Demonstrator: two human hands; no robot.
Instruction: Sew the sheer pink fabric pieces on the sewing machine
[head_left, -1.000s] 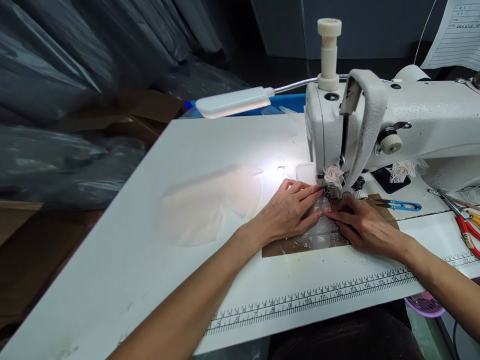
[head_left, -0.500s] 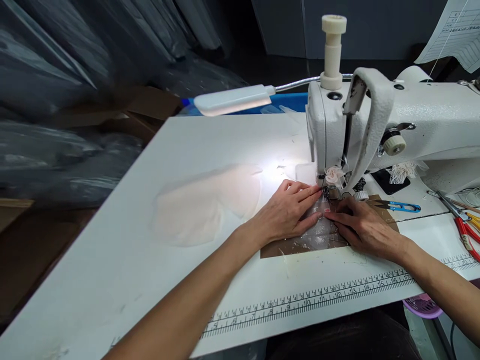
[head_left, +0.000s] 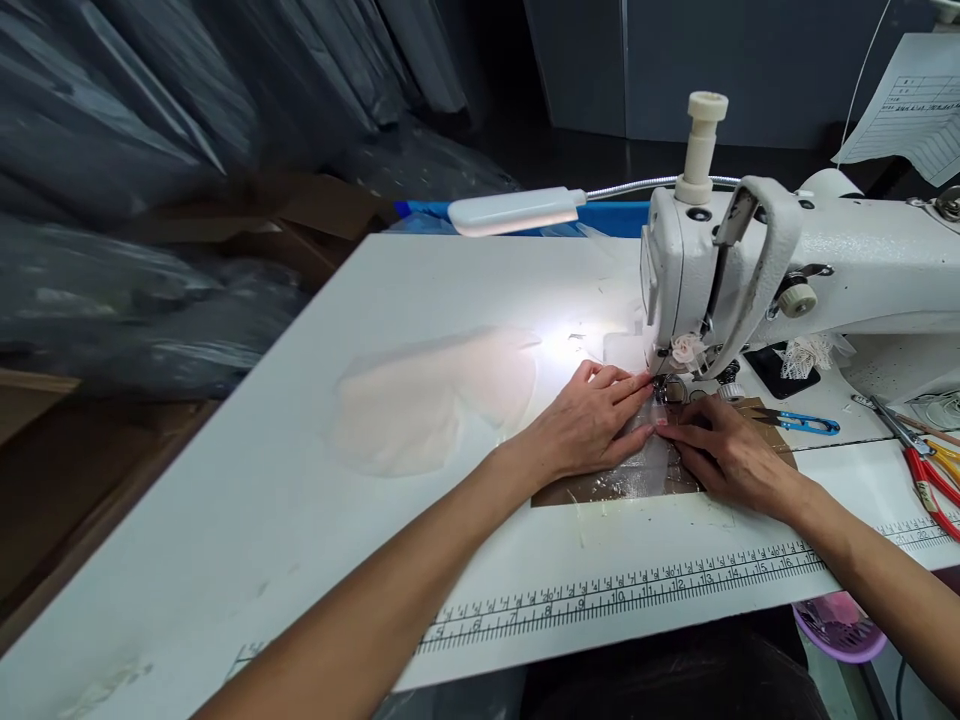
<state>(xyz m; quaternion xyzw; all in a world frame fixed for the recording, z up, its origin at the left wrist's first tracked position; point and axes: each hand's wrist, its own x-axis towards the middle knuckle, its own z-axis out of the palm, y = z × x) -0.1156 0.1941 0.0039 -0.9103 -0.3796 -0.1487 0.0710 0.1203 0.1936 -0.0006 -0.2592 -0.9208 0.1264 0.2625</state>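
Note:
A piece of sheer white fabric (head_left: 646,472) lies under the needle area of a white sewing machine (head_left: 862,265), over a brown patch (head_left: 574,488) on the table. My left hand (head_left: 596,425) rests flat on the fabric's left side, fingers stretched toward the presser foot (head_left: 663,388) and thumb apart. On the other side, my right hand (head_left: 731,455) has its fingers bent and pressed together at the fabric's edge, close to a small pinkish mark. Its fingertips partly hide what they grip. Both hands are just in front of the presser foot.
Pale pink sheer fabric pieces (head_left: 405,410) lie on the table at left. Blue thread snips (head_left: 806,423) and red-handled scissors (head_left: 926,485) lie at right. A lamp (head_left: 517,211) lights the table. A printed ruler (head_left: 615,598) runs along the front edge; a purple basket (head_left: 844,645) sits below.
The camera view has shifted, so the machine and table appear lower and farther right. Both hands stay by the presser foot on the sheer fabric, with little visible movement.

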